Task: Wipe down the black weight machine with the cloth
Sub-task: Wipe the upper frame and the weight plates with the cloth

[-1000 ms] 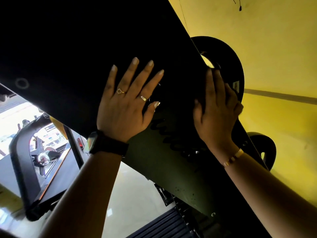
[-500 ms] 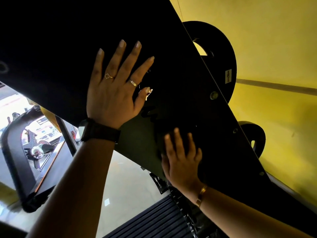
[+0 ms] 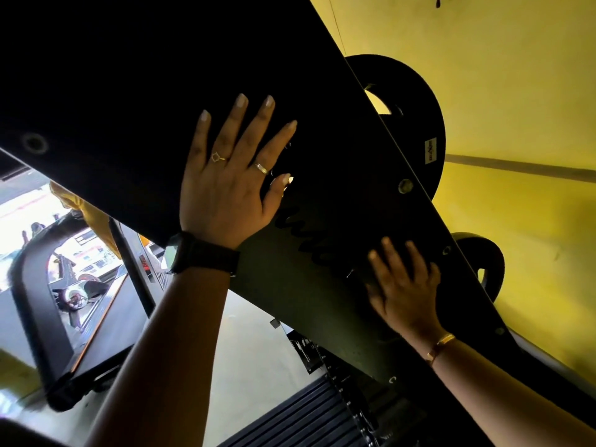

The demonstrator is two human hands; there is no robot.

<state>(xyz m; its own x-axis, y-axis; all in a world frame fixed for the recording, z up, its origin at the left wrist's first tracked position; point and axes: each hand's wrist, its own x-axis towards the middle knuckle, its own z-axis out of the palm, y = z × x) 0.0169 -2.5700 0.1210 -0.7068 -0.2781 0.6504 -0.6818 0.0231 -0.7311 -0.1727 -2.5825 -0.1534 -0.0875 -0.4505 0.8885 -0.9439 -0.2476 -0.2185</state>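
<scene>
The black weight machine's broad slanted panel (image 3: 129,75) fills the upper left of the head view. My left hand (image 3: 225,188) rests flat on it with fingers spread, a dark watch on the wrist. Lower right, my right hand (image 3: 403,291) presses on the panel with fingers straight. A dark bulge shows at its fingertips and thumb side. Against the black surface I cannot tell whether that is the cloth.
A large black weight plate (image 3: 416,101) and a smaller one (image 3: 480,253) hang behind the panel's right edge, close to the yellow wall (image 3: 516,75). A treadmill (image 3: 32,285) stands at lower left. A ribbed black footplate (image 3: 306,411) lies below on the pale floor.
My right hand slid from the panel's upper edge by the large plate down to the lower part, then a little to the right. My left hand stayed flat in place.
</scene>
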